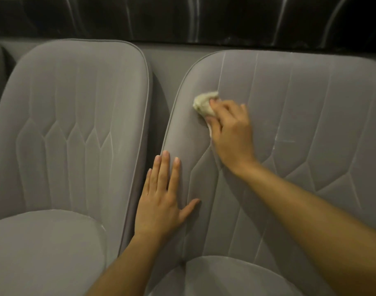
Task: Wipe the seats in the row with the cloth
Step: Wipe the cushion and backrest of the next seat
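Two grey padded seats stand side by side. My right hand [229, 129] grips a crumpled cream cloth [204, 103] and holds it against the upper left part of the right seat's backrest [300, 116]. My left hand [161, 199] lies flat with straight fingers on the left edge of that same backrest, lower down. The left seat [71, 124] has nothing touching it. Part of the cloth is hidden under my right fingers.
A narrow gap [155, 116] separates the two backrests. A dark glossy wall [182, 18] runs behind the row. The seat cushions [44, 253] show at the bottom of the view. The edge of another seat shows at the far left.
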A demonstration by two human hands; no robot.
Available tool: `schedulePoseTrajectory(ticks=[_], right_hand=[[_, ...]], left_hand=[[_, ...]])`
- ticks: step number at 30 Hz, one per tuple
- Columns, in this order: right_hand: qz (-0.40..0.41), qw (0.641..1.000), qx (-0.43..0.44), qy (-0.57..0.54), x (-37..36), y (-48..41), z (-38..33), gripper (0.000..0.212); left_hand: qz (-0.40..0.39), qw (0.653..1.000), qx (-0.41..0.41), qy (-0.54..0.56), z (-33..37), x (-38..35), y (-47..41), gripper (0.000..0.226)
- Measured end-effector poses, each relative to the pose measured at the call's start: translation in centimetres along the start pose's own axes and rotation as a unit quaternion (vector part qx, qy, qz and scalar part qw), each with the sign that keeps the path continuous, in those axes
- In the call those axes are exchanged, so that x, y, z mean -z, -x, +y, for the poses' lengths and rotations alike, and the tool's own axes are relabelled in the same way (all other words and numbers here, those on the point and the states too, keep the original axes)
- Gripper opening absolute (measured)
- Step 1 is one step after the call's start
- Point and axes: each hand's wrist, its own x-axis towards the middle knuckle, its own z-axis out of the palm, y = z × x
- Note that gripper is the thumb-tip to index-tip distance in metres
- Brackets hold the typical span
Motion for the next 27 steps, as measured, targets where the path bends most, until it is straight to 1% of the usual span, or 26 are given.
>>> schedulePoseTrajectory(ticks=[2,4,6,8,10,13,16,18,20,21,24,27], right_hand=[[0.038,0.999,-0.031,0.02,0.7,-3.8,0.5,0.033],[0.047,0.995,-0.071,0.054,1.2,-8.0,1.3,0.033],[0.013,0.99,-0.096,0.102,1.2,-10.7,1.5,0.033],[-0.017,0.986,-0.102,0.134,0.7,-11.5,1.3,0.031],[-0.02,0.984,-0.094,0.154,0.3,-11.2,1.4,0.031],[-0.013,0.987,-0.067,0.144,0.1,-9.4,1.6,0.03],[0.008,0.994,-0.012,0.106,-0.7,-4.1,0.9,0.023],[0.016,0.997,0.009,0.075,-0.9,-0.9,0.3,0.024],[-0.01,0.998,0.006,0.057,-0.6,0.2,-0.1,0.03],[-0.01,0.999,0.007,0.045,-0.3,-0.1,-0.1,0.032],[0.016,0.999,0.002,0.035,1.2,-2.2,-0.4,0.027],[0.037,0.997,-0.043,0.062,0.9,-3.4,-0.2,0.028]], left_hand=[[-0.004,1.0,0.002,-0.008,0.0,0.0,0.0,0.098],[-0.006,1.0,0.006,-0.017,0.1,0.1,0.0,0.098],[-0.009,1.0,0.007,-0.021,0.1,0.1,0.0,0.099],[-0.013,1.0,0.005,-0.02,0.1,0.1,0.0,0.099],[-0.011,1.0,0.005,-0.021,0.0,0.1,0.0,0.099],[0.001,1.0,0.0,-0.01,0.0,0.0,0.1,0.099],[0.011,1.0,-0.008,0.004,0.0,-0.1,0.0,0.1],[0.014,1.0,-0.011,0.012,-0.1,-0.2,0.0,0.1],[0.01,1.0,-0.007,0.009,-0.1,-0.2,0.0,0.099],[0.006,1.0,-0.004,0.005,0.0,-0.2,0.1,0.099],[-0.003,1.0,0.0,-0.006,0.0,0.0,0.1,0.098],[-0.001,1.0,-0.002,0.002,0.0,0.0,0.1,0.098]])
